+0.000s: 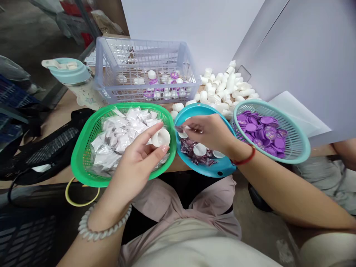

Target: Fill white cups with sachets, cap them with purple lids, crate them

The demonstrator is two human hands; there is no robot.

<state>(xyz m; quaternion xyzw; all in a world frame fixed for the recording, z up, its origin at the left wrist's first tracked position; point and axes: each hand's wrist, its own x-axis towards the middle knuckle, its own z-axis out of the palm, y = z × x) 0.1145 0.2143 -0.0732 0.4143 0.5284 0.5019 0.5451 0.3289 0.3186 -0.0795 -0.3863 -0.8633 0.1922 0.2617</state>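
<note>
Between the thumb and fingers of my left hand (pixel 139 155) is a small white cup (pixel 161 137), its opening facing up and to the right. That hand is over the green basket (pixel 79 163), which holds white sachets in clear wrap (pixel 114 139). My right hand (pixel 207 131) pinches a small dark, shiny packet (pixel 182 129) above the blue basin (pixel 205 171). Inside the basin lie dark red packets (pixel 200 158) and several white round pieces (pixel 199 149). To its right, a light teal basket (pixel 302 148) contains purple lids (pixel 264 135).
Behind the green basket stands a clear plastic crate (pixel 144 89) with white cups and purple lids. White cups (pixel 222 87) are heaped beside it. A light blue-lidded bottle (pixel 72 76) and a black mesh bag (pixel 55 144) are at left. Another person's arm (pixel 346 152) shows at right.
</note>
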